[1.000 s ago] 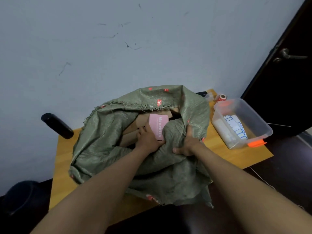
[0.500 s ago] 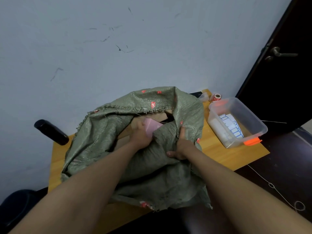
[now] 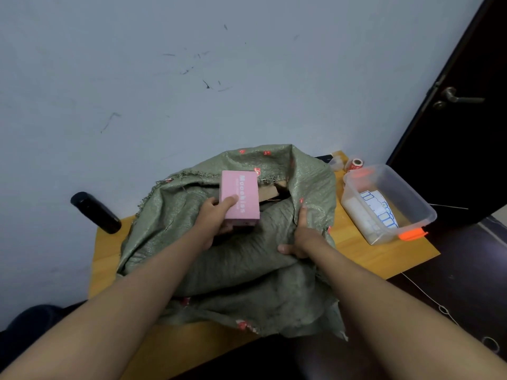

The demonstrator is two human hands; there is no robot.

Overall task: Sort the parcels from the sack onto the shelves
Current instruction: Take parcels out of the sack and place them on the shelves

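A green woven sack [image 3: 247, 270] lies open on a small wooden table [image 3: 370, 250] against the wall. My left hand [image 3: 212, 220] grips a pink box [image 3: 241, 196] with white lettering, held just above the sack's mouth, thumb on its top face. My right hand [image 3: 299, 237] clutches the sack's cloth at the right side of the opening. Brown cardboard parcels [image 3: 270, 192] show inside the sack behind the pink box.
A clear plastic tub [image 3: 411, 196] with an orange latch and label sheets stands at the table's right. A black cylinder [image 3: 94, 212] leans at the left by the wall. A red tape roll [image 3: 356, 163] sits behind the tub. A dark door [image 3: 466, 119] is at right.
My left hand has lifted the pink box up out of the sack's mouth, turning its lettered face up. My right hand still holds the sack's cloth.
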